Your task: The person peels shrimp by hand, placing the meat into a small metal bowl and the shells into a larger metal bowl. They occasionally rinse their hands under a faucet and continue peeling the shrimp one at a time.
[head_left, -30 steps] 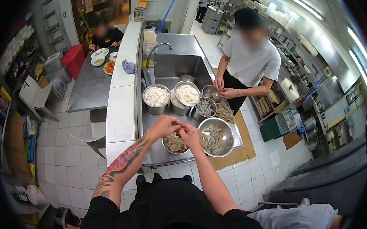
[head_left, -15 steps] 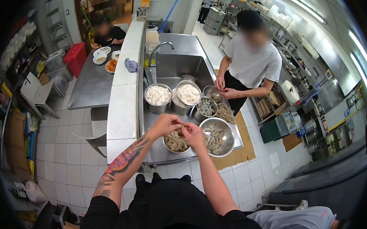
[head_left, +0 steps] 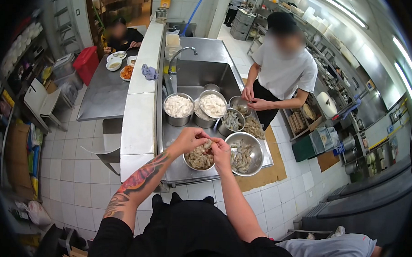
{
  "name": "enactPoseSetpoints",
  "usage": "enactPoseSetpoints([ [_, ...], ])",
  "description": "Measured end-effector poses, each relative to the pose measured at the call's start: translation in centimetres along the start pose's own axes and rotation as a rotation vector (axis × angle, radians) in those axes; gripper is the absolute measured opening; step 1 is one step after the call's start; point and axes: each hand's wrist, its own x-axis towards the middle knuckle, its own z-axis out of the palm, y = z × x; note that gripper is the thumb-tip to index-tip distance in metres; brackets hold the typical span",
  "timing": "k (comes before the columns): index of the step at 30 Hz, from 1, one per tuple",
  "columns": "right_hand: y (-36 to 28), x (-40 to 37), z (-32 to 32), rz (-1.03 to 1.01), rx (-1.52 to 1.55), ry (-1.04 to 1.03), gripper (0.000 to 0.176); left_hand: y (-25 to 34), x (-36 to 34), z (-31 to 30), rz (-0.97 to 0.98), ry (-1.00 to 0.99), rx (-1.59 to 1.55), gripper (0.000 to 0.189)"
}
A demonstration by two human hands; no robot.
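Observation:
Above a metal bowl of greyish shrimp pieces and shells [head_left: 199, 161], my left hand [head_left: 190, 140] pinches a pale grey shrimp [head_left: 208, 144]. My right hand [head_left: 222, 154] is closed in a pinch at the shrimp's other side, its fingertips close to those of the left. Something reddish shows just beneath the fingers, too small to name. Right of the hands stands a wide steel bowl [head_left: 259, 154] with whole grey shrimp [head_left: 242, 158] in it. Behind it is a smaller pot of shrimp [head_left: 232, 120], with a heap of shrimp or shells [head_left: 254, 128] beside it.
Metal pots of white food [head_left: 178, 106] stand before the sink [head_left: 204, 73] and its tap [head_left: 183, 49]. A co-worker in a white shirt [head_left: 284, 67] handles something over a bowl at the right. A tiled ledge [head_left: 137, 111] borders the left. Another person sits at a table [head_left: 99, 96].
My hands have drawn slightly apart, the right one moving a little to the right and down. The shrimp now shows between them. The view has shifted slightly.

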Motion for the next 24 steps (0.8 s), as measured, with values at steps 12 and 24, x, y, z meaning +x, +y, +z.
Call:
enactPoseSetpoints([
  [12, 2.0, 0.9, 1.6, -0.403, -0.451, 0.14, 0.011, -4.6, 0.9, 0.8, -0.118, -0.012, -0.124, 0.023],
  [24, 8.2, 1.6, -4.8, -0.62, -1.165, -0.028, 0.025, -4.3, 0.4, -0.2, -0.102, 0.057, 0.245, 0.027],
])
